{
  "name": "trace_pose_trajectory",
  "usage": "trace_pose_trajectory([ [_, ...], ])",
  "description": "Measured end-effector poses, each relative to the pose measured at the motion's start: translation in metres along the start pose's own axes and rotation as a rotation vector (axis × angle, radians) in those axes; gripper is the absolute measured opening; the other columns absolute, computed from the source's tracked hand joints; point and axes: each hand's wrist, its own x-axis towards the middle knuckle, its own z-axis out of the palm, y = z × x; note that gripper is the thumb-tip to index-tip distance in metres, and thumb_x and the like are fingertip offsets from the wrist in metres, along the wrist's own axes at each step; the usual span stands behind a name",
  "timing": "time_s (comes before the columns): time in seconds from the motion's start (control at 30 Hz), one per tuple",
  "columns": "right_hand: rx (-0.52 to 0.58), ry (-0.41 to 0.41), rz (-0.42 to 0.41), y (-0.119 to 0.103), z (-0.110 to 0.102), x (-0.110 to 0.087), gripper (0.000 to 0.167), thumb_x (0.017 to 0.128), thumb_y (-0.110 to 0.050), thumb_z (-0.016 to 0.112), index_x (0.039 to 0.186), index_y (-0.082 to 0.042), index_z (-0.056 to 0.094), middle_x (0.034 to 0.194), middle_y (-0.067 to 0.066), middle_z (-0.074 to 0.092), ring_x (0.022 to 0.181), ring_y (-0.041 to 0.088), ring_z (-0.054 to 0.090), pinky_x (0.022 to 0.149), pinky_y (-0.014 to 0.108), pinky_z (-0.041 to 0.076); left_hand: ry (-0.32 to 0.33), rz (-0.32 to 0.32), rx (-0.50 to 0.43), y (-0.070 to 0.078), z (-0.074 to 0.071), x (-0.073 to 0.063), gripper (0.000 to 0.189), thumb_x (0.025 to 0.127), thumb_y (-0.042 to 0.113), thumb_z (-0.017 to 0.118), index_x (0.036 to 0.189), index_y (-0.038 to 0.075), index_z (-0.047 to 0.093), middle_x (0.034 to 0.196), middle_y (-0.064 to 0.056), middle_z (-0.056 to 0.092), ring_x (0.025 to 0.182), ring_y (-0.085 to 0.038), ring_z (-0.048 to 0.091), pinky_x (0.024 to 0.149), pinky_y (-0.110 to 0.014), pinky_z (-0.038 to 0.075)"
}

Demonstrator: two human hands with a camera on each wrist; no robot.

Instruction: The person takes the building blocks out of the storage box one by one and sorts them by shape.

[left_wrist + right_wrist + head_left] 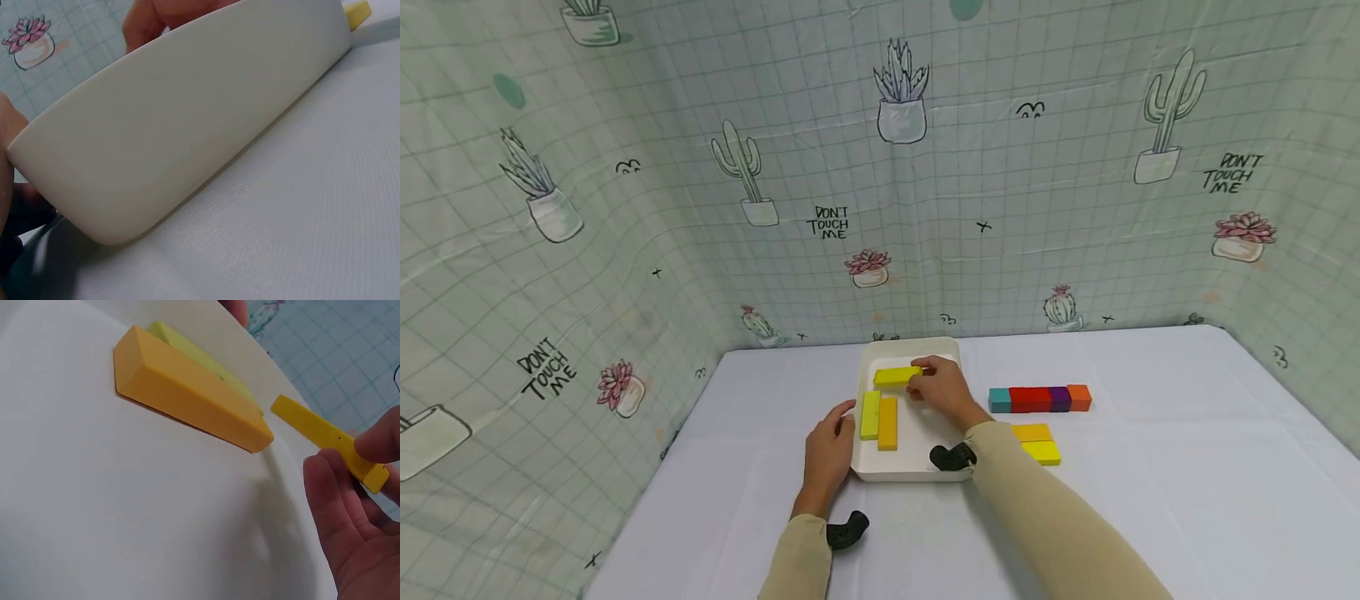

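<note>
My right hand (942,389) pinches one end of a long yellow block (892,377) between thumb and fingers, above the far part of the white tray (913,467). In the right wrist view the same yellow block (312,428) points away from the fingers. Inside the tray, a yellow-green block (869,415) and an orange-yellow block (887,423) lie side by side at the left. Against the tray's left wall rests my left hand (829,450), its fingers near the rim. Only part of that left hand (5,134) shows in the left wrist view.
Right of the tray stands a row of turquoise, red, purple (1059,399) and orange blocks. Closer in, an orange-yellow block (1033,432) and a yellow block (1042,453) lie together, partly behind my right sleeve. A patterned cloth (940,208) hangs behind the white table (1150,467).
</note>
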Motion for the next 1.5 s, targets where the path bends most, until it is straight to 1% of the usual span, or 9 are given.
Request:
trace_pose_trajectory([
  [0.13,0.051,-0.023,0.011,-0.007,-0.005,-0.005,0.041,0.094,-0.009,0.063,0.134,-0.001,0.059,0.107,0.016,0.063,0.085,0.022,0.068,0.079,0.030,0.059,-0.003,-0.014,0.006,-0.001,0.000,0.000,0.037,0.104,0.025,0.050,0.137,0.019,0.064,0.123,-0.007,0.067,0.114,-0.026,0.059,0.103,-0.051,0.045],
  [0.23,0.116,-0.042,0.017,-0.011,-0.009,-0.009,0.042,0.095,-0.009,0.061,0.136,-0.001,0.057,0.108,0.017,0.065,0.087,0.024,0.069,0.081,0.031,0.059,-0.004,-0.021,-0.001,-0.001,0.000,-0.001,0.037,0.104,0.025,0.050,0.137,0.019,0.063,0.123,-0.007,0.067,0.113,-0.026,0.059,0.103,-0.052,0.045],
  [0.33,0.192,-0.048,0.033,-0.013,-0.013,-0.012,0.042,0.095,-0.008,0.059,0.136,-0.001,0.055,0.109,0.019,0.066,0.090,0.025,0.069,0.082,0.032,0.058,-0.003,-0.017,-0.003,-0.001,0.001,-0.001,0.036,0.104,0.025,0.050,0.137,0.019,0.063,0.119,-0.007,0.068,0.107,-0.025,0.059,0.101,-0.050,0.046],
  [0.47,0.288,-0.042,0.069,-0.013,-0.018,-0.017,0.043,0.095,-0.006,0.059,0.137,0.000,0.054,0.109,0.020,0.066,0.091,0.026,0.069,0.082,0.032,0.058,-0.001,-0.012,0.004,-0.001,0.001,0.001,0.036,0.104,0.025,0.049,0.137,0.018,0.063,0.116,-0.006,0.068,0.102,-0.024,0.058,0.099,-0.050,0.047],
  [0.67,0.388,-0.025,0.099,-0.017,-0.025,-0.026,0.046,0.094,-0.005,0.057,0.139,0.000,0.052,0.112,0.022,0.064,0.092,0.027,0.068,0.083,0.033,0.058,0.004,-0.022,0.004,-0.002,0.002,0.002,0.037,0.104,0.026,0.049,0.137,0.019,0.063,0.116,-0.006,0.068,0.103,-0.024,0.058,0.099,-0.050,0.047],
  [0.9,0.405,-0.013,0.102,-0.015,-0.031,-0.035,0.045,0.095,-0.005,0.057,0.139,0.000,0.052,0.114,0.022,0.062,0.090,0.026,0.068,0.084,0.033,0.058,-0.001,-0.038,0.006,-0.003,0.003,0.002,0.037,0.104,0.026,0.049,0.137,0.020,0.063,0.116,-0.006,0.067,0.105,-0.025,0.058,0.100,-0.051,0.046],
  [1.1,0.430,-0.027,0.100,-0.014,-0.042,-0.045,0.045,0.097,-0.007,0.057,0.141,-0.002,0.051,0.118,0.021,0.061,0.101,0.032,0.067,0.089,0.035,0.056,-0.005,-0.037,0.003,-0.001,0.004,0.001,0.036,0.104,0.026,0.049,0.137,0.020,0.063,0.117,-0.005,0.067,0.104,-0.024,0.058,0.099,-0.050,0.046],
  [1.23,0.435,-0.018,0.097,-0.016,-0.050,-0.054,0.043,0.098,-0.009,0.058,0.140,-0.004,0.051,0.121,0.021,0.060,0.102,0.031,0.067,0.092,0.036,0.055,-0.005,-0.031,0.003,0.000,0.003,0.001,0.036,0.104,0.026,0.049,0.137,0.020,0.063,0.117,-0.006,0.068,0.101,-0.024,0.057,0.098,-0.049,0.047],
  [1.5,0.389,-0.044,0.071,-0.014,-0.058,-0.066,0.045,0.100,-0.010,0.054,0.144,-0.003,0.047,0.125,0.021,0.055,0.107,0.036,0.064,0.094,0.039,0.054,-0.002,-0.035,0.006,-0.001,0.003,0.001,0.037,0.104,0.026,0.049,0.137,0.019,0.063,0.121,-0.006,0.067,0.106,-0.025,0.058,0.101,-0.051,0.046],
])
